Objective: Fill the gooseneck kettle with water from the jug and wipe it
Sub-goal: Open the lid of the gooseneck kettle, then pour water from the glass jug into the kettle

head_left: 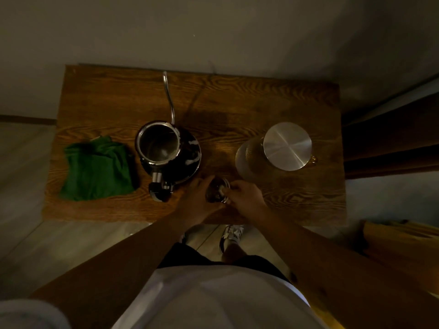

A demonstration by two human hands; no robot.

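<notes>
The black gooseneck kettle (187, 150) stands uncovered left of the table's middle, its thin spout (169, 98) pointing away from me and its handle (159, 189) toward me. Its dark round lid (215, 191) is low over the table's front edge, between my hands. My left hand (196, 200) cups the lid's left side. My right hand (245, 194) pinches its right side. The glass jug (249, 157) with a round metal cover (287, 146) stands at the right. A crumpled green cloth (97, 168) lies left of the kettle.
The wooden table (273, 96) stands against a pale wall. To the right are a dark wooden panel (389, 138) and something yellow (403, 241) by the floor. My feet (231, 236) are under the table's front edge.
</notes>
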